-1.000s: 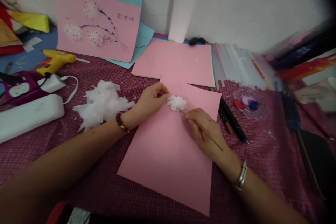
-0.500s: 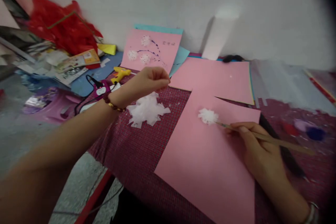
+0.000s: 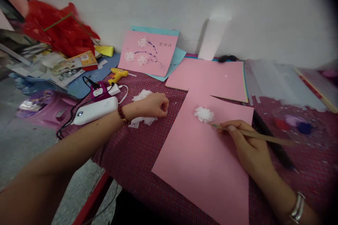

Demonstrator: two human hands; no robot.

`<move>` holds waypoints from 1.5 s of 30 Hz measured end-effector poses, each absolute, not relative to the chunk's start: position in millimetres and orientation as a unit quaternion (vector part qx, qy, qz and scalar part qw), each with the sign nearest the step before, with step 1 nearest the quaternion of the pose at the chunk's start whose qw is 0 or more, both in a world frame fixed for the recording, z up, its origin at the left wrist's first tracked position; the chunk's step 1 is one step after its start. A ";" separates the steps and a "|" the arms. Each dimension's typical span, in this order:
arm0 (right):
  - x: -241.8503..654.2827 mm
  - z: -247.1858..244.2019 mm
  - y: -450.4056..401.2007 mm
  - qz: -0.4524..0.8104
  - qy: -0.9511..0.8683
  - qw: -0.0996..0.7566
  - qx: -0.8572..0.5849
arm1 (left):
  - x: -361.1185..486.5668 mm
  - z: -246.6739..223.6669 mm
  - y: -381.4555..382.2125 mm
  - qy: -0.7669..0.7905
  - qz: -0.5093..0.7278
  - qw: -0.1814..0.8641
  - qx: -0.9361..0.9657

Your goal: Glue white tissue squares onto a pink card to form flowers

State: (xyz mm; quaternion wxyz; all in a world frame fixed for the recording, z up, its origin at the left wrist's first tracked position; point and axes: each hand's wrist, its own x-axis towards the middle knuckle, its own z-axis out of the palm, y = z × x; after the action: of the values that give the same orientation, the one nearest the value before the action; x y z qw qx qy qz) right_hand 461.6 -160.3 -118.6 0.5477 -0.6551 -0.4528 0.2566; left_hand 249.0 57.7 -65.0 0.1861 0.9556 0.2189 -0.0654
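Observation:
Pinched round a thin wooden brush [image 3: 260, 136], my right hand [image 3: 245, 140] rests at the right part of a large pink sheet [image 3: 200, 161]. The brush tip is beside a white tissue puff [image 3: 204, 114] on that sheet. My left hand [image 3: 155, 105] is closed, fingers curled, over a pile of white tissue pieces [image 3: 144, 95] on the checked cloth. Whatever its fingers hold, if anything, is hidden. Behind stands a pink card [image 3: 150, 51] with white puffs and dark painted stems.
A yellow glue gun [image 3: 118, 75], a purple socket block [image 3: 100, 92] and a white power bank [image 3: 96, 110] lie left. A clear plate of paints [image 3: 293, 126] and a black pen-like item [image 3: 277, 147] are right. More pink sheets [image 3: 216, 77] lie behind.
My left hand has come down over the tissue pile, its fingers now curled. The view has shifted slightly, and the power bank shows more fully. My right hand still holds the brush by the puff.

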 end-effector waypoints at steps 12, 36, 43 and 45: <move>463.5 -119.4 -160.4 0.262 -0.469 0.537 -0.651 | 244.5 -55.7 59.7 0.221 -0.113 0.232 0.940; 459.1 -108.7 -150.9 0.230 -0.498 0.473 -0.690 | 311.8 -67.3 38.7 0.055 -0.075 0.451 0.888; 460.9 -110.6 -151.9 0.238 -0.488 0.477 -0.691 | 324.3 -88.3 20.3 0.121 -0.010 0.457 0.881; 460.3 -111.2 -154.9 0.232 -0.473 0.505 -0.684 | 329.0 -96.4 17.2 0.148 0.028 0.438 0.886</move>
State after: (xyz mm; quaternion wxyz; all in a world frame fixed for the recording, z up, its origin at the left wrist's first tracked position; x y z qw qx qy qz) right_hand 460.3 -154.9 -111.2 0.5048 -0.6837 -0.4734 0.2317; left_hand 329.0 17.2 -96.4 0.4384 0.8861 0.1480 0.0276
